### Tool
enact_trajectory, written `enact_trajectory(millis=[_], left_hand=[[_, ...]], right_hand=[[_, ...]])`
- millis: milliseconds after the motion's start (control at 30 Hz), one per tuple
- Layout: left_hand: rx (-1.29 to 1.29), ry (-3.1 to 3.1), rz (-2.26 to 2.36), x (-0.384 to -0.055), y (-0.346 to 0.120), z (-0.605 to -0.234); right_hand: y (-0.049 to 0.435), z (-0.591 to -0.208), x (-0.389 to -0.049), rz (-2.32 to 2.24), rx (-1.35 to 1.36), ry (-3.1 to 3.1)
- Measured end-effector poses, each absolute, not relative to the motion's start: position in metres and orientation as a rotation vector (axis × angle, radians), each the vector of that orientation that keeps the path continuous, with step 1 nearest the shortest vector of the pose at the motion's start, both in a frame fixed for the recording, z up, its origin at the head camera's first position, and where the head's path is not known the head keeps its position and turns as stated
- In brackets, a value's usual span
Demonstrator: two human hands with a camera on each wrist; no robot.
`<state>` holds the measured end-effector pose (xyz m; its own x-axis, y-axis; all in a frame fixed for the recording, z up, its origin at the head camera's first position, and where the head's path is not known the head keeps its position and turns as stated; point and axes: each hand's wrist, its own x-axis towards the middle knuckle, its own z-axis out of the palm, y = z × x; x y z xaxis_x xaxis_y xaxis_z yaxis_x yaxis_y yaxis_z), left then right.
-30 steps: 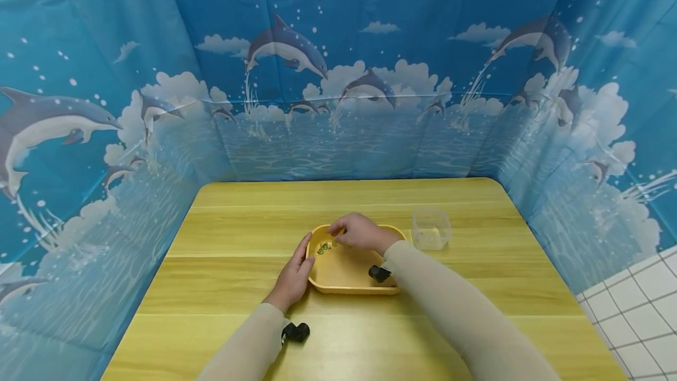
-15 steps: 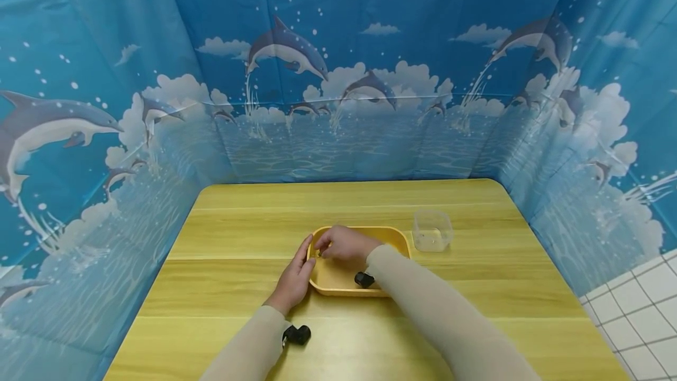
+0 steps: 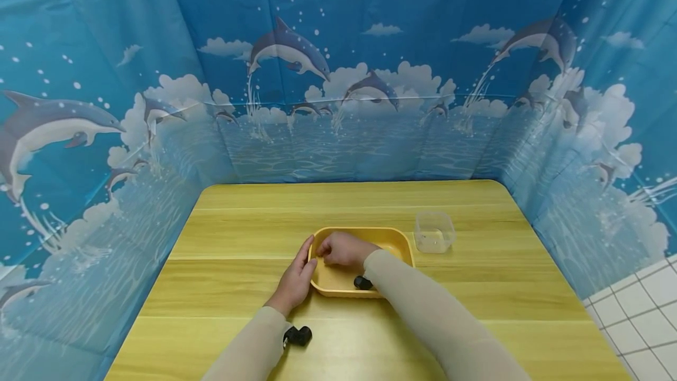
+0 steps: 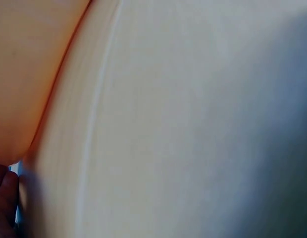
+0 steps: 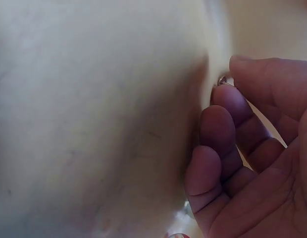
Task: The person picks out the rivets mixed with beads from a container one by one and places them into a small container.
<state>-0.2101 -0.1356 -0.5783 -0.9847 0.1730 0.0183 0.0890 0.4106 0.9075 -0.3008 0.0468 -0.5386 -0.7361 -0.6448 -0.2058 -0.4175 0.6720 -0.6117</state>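
Note:
The yellow tray (image 3: 370, 294) lies on the wooden table, its long side facing me. My left hand (image 3: 290, 284) holds its left end, fingers along the outer wall and thumb over the rim. In the left wrist view, fingertips (image 4: 7, 196) show at the tray's corner (image 4: 25, 134). Reaching in from the right, my right hand (image 3: 346, 249) is low inside the tray's left part. In the right wrist view its thumb and index finger pinch a small shiny metal piece (image 5: 222, 80), while the other fingers curl beside it. That hand hides much of the tray floor.
A clear plastic box (image 3: 434, 233) with a few tiny bits in it stands right of the tray, close to its far corner. The wooden table (image 3: 238, 240) extends around both. A dolphin-print curtain (image 3: 338, 134) encloses the back and sides.
My right hand has moved left and lower inside the tray, covering the small greenish pieces seen there earlier. My left hand stays at the tray's left end.

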Motion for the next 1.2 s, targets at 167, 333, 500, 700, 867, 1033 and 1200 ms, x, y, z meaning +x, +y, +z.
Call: enact_trajectory(millis=[167,333,500,700,867,1033,1200], left_hand=[[0.231,2.582,1.642,-0.2097,-0.1353,-0.5783],[0.207,2.598,1.61,-0.2094,-0.1354,-0.579],[0.203,2.588,1.612,-0.2096,-0.1354,-0.5796],[0.204,2.593,1.608,-0.2089,-0.1346,-0.5798],[0.204,2.593,1.617,-0.2084,-0.1341,-0.5799],[0.21,2.601,1.615,-0.2086,-0.134,-0.5807],[0.209,2.592,1.624,-0.2087,-0.134,-0.5798]], right_hand=[[0.0447,-0.5395,-0.2988,-0.746,-0.834,2.501],[0.0426,-0.5366,-0.2963,-0.716,-0.843,2.521],[0.0414,-0.5347,-0.2948,-0.701,-0.849,2.545],[0.042,-0.5393,-0.2954,-0.693,-0.833,2.575],[0.0434,-0.5417,-0.2954,-0.693,-0.814,2.574],[0.0439,-0.542,-0.295,-0.656,-0.844,2.594],[0.0442,-0.5432,-0.2947,-0.646,-0.857,2.602]])
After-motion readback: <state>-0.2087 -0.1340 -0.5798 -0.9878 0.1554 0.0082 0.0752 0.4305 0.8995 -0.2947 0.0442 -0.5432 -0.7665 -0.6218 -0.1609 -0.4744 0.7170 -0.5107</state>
